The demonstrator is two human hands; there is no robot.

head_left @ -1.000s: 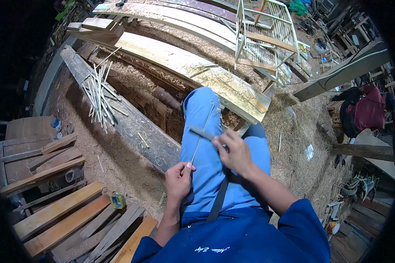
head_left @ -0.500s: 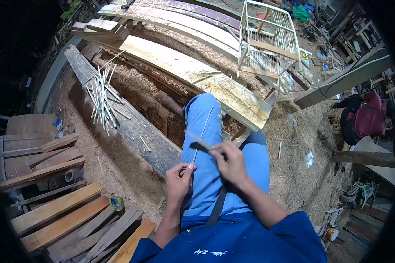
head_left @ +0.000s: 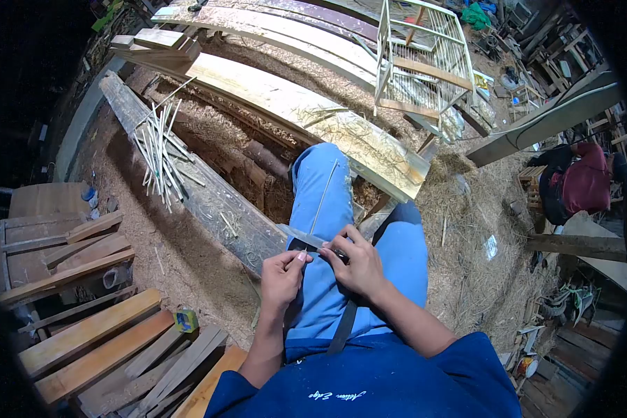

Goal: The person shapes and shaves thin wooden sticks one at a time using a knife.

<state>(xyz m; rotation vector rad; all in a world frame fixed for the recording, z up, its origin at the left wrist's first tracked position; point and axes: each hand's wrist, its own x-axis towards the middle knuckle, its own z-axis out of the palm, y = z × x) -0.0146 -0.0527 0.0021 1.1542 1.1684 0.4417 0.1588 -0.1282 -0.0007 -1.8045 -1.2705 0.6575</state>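
Note:
A thin stick (head_left: 325,196) lies along the blue trouser leg over my knee, its near end pinched between the thumb and fingers of my left hand (head_left: 281,280). My right hand (head_left: 357,262) is closed on the handle of a knife (head_left: 301,237), whose blade points left across the stick, close to my left fingertips. To the left, a bundle of thin sticks (head_left: 161,155) rests on a weathered board (head_left: 212,202), with a few shavings beside it.
A pale plank (head_left: 279,97) with shavings lies ahead. Beyond it stands a slatted wooden frame (head_left: 425,66). Cut boards (head_left: 97,327) and a yellow-green tape measure (head_left: 185,320) are at lower left. Another person (head_left: 585,180) is at far right.
My right hand has moved slightly down and left, bringing the knife blade nearer to my left hand. My left hand still holds the stick.

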